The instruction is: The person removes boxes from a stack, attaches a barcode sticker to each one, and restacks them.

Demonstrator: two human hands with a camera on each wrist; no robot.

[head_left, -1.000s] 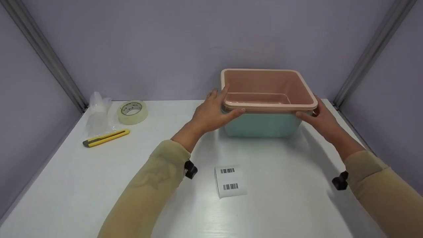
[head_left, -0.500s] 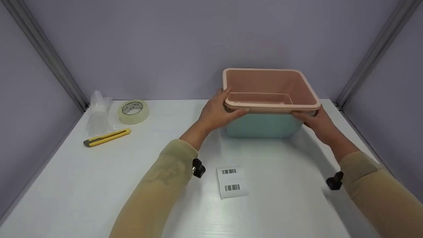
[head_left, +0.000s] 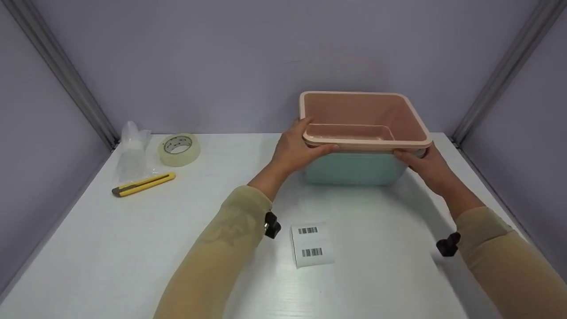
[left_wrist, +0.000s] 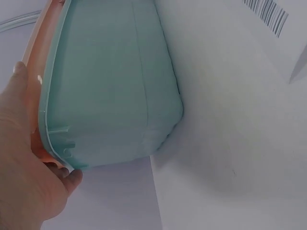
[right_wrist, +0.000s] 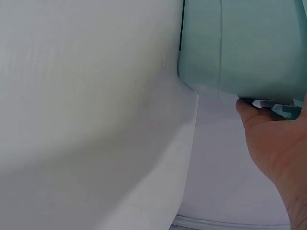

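Left hand [head_left: 296,150] and right hand [head_left: 424,165] each grip pink bin [head_left: 364,116] rim, wrist views show teal bin [left_wrist: 110,91] beneath

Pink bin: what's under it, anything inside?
The pink bin is nested in a teal bin on the white table. Its visible interior looks empty; the near wall hides part of its floor. The teal bin's inside is covered.

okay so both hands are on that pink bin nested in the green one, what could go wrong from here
1. Both the left hand and the right hand grip only the pink bin at its rim, so lifting may pull it free and leave or drop the green bin.
2. The bins stand close to the back wall; tilting them backward could knock against it.
3. Drawing the bins toward the body could sweep over the barcode label lying just in front.
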